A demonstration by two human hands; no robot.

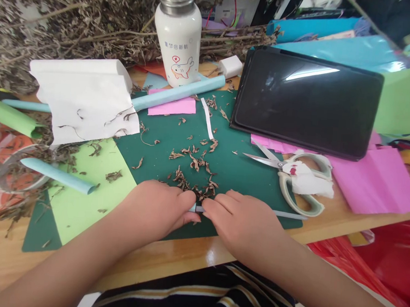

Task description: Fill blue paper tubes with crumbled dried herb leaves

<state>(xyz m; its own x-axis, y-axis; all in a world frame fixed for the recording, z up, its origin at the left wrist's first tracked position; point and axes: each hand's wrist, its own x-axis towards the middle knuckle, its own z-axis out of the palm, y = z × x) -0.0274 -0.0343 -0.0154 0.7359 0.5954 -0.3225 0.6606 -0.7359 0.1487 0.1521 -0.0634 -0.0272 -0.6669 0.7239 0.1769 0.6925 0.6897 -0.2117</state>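
Observation:
My left hand (166, 208) is closed around a light blue piece (193, 208), mostly hidden, that looks like a rolled paper tube. My right hand (241, 217) grips a thin pale stick (289, 215), which pokes out past its right side. Between the two thumbs the stick meets the end of the blue piece; whether it goes inside cannot be made out. Both hands rest low over the green cutting mat (164, 147). Crumbled dry leaves (194, 164) lie just beyond my fingers, and a white paper strip (207, 118) sits farther back.
Scissors (282, 164) with wrapped handles lie open at right, below a black tablet (307, 99). A white bottle (179, 37) stands behind. Blue paper tubes (57, 175), a white paper roll (87, 101), green paper (93, 179) and dried stalks (70, 23) crowd the left and back.

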